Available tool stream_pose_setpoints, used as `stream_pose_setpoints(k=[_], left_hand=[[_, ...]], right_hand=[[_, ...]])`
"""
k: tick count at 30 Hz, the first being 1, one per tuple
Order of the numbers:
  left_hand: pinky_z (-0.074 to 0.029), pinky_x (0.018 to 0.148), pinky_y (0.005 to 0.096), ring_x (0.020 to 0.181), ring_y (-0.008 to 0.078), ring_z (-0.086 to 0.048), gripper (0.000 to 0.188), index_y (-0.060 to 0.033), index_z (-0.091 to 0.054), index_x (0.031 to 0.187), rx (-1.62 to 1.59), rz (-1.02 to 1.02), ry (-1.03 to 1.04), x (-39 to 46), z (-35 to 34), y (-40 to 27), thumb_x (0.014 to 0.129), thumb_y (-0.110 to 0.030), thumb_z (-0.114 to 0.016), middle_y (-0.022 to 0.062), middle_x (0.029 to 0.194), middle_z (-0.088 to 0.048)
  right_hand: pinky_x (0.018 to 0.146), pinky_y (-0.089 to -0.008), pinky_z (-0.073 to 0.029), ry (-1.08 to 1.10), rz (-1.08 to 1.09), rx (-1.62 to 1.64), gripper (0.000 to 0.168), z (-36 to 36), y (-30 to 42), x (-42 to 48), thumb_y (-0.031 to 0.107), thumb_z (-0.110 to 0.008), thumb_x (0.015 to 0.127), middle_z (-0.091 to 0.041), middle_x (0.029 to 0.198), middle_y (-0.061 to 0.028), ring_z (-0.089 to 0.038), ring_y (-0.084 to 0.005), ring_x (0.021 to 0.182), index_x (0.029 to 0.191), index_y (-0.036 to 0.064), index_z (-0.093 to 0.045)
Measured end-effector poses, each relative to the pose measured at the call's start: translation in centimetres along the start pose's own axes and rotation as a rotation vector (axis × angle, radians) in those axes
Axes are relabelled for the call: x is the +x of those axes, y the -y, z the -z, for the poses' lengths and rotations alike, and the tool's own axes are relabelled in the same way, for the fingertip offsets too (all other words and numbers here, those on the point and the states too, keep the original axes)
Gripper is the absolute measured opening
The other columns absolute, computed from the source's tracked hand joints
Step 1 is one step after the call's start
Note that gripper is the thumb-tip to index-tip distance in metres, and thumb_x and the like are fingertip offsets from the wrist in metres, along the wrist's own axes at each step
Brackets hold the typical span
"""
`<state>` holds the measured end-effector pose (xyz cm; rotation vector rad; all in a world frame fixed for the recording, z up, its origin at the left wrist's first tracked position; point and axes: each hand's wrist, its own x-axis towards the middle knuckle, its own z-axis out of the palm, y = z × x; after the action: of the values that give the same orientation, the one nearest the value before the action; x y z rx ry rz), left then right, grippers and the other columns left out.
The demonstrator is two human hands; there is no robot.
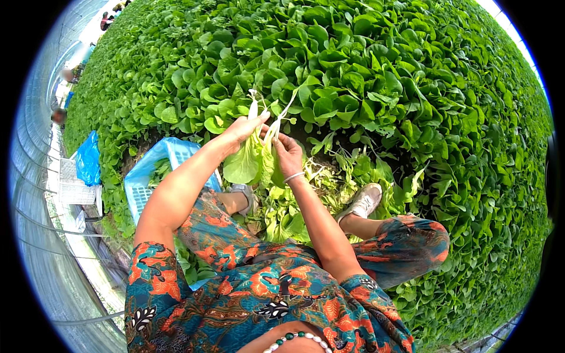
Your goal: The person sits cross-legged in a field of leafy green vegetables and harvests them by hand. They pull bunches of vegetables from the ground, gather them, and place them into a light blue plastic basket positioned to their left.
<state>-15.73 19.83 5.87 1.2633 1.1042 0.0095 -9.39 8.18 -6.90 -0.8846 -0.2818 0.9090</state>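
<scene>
My left hand (242, 131) is closed around a leafy green plant (242, 164), its pale stem and root end up and its broad leaves hanging below. Close beside it, my right hand (289, 155) grips a few pale, yellowing stems and leaves (268, 161) between thumb and fingers. These stems rise past the fingers, with thin ends pointing up and right. The two hands are nearly touching, and leaves overlap between them, so some fingertips are hidden. Beneath them, loose yellow-green leaves (287, 220) cover the ground between my shoes.
A light-blue plastic crate (137, 194) holding greens stands at my left, partly behind my left arm. Dense leafy greens (326, 57) grow ahead and to the right. Farther left are a white crate (77, 194) and a blue plastic bag (89, 156). Several people appear along the far left edge.
</scene>
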Motion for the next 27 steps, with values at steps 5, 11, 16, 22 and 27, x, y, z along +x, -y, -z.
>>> stream_pose_setpoints(k=[5,11,16,22,27], left_hand=[[-0.051,0.067,0.0258,0.081,0.0113,-0.059,0.039,0.0007,-0.063,0.107,0.068,-0.171,0.161,-1.8,1.5,0.5,0.081,-0.027,-0.072,0.0041,0.096,-0.065],[-0.050,0.077,0.0275,0.085,0.0127,-0.061,0.033,-0.0026,-0.064,0.108,0.141,-0.383,0.098,-3.0,2.9,1.4,0.083,-0.024,-0.071,0.0046,0.098,-0.066],[-0.046,0.075,0.0266,0.081,0.0079,-0.056,0.021,-0.0064,-0.066,0.098,0.332,-0.719,0.081,-2.9,4.7,0.6,0.085,-0.021,-0.070,-0.0007,0.089,-0.066],[-0.046,0.087,0.0271,0.098,0.0088,-0.055,0.026,-0.0065,-0.059,0.114,0.532,-0.744,0.116,-3.0,5.5,-0.1,0.089,-0.008,-0.064,-0.0006,0.104,-0.062],[-0.045,0.089,0.0287,0.100,0.0090,-0.055,0.025,-0.0062,-0.058,0.116,0.288,-0.724,0.260,-3.2,4.9,-0.2,0.091,-0.009,-0.061,-0.0004,0.107,-0.062]], right_hand=[[0.078,-0.0242,-0.049,-0.065,0.181,-0.246,0.020,-2.0,1.3,-0.7,0.005,-0.067,0.085,-0.049,0.102,-0.0037,-0.055,-0.0107,0.092,0.105,0.002,-0.068],[0.078,-0.0274,-0.048,0.078,0.709,-0.857,0.033,-3.4,5.3,-1.2,0.004,-0.066,0.082,-0.049,0.117,-0.0100,-0.053,-0.0192,0.093,0.115,0.010,-0.065],[0.067,-0.0201,-0.045,0.149,0.197,-0.268,0.039,-2.9,8.2,0.7,0.012,-0.053,0.094,-0.055,0.114,-0.0039,-0.057,-0.0088,0.086,0.132,0.010,-0.048],[0.078,-0.0256,-0.049,0.505,0.318,-0.479,0.086,-4.7,11.4,1.4,0.022,-0.079,0.072,-0.043,0.139,-0.0083,-0.053,-0.0142,0.106,0.143,0.009,-0.034],[0.068,-0.0397,-0.051,0.475,0.584,-1.169,0.041,-6.3,13.2,1.2,0.021,-0.068,0.079,-0.057,0.108,-0.0139,-0.062,-0.0322,0.083,0.115,0.006,-0.055]])
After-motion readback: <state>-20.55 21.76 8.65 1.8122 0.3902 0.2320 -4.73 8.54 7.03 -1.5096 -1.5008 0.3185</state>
